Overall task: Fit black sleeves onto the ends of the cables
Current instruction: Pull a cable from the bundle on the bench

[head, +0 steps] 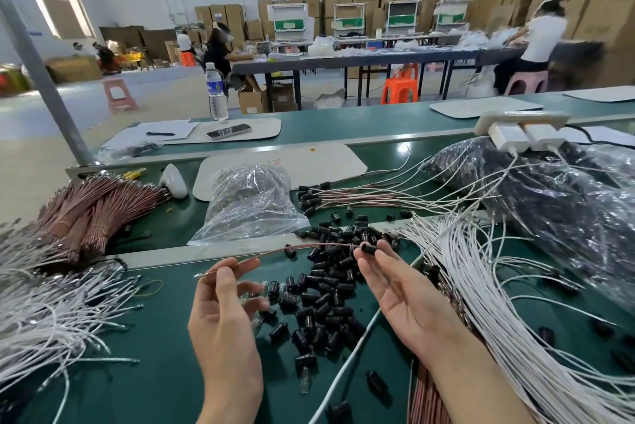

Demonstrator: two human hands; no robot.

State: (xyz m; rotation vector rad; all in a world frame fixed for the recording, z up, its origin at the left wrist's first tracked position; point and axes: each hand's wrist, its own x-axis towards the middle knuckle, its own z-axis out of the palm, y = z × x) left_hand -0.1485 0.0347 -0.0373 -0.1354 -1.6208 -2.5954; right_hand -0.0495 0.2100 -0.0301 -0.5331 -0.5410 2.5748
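Cable (302, 246), thin and brown, held in the air across the green table (154, 372), seen from the head view. The left hand (223, 313) pinches the cable near its left end between thumb and forefinger, with the other fingers loosely curled. The right hand (395, 289), palm up, pinches one black sleeve (369, 248) between thumb tip and forefinger tip at the cable's right end. Whether the cable end has entered the sleeve cannot be told.

Below and between the hands lies a pile of loose black sleeves (323, 293) on the table. Beyond the pile lies a fan of brown cables with black ends (343, 197). White cables (481, 286) spread in a thick sheaf just right of the right hand, and a second mass of white cables (51, 306) lies at the left. Tied bundles of brown cables (92, 214) rest at the far left. A clear plastic bag (247, 203) of dark parts sits behind the pile, and a larger bag (556, 203) is at the right. Near it is a power strip (522, 119) carrying white plugs. A water bottle (217, 93) stands upright on the far table.
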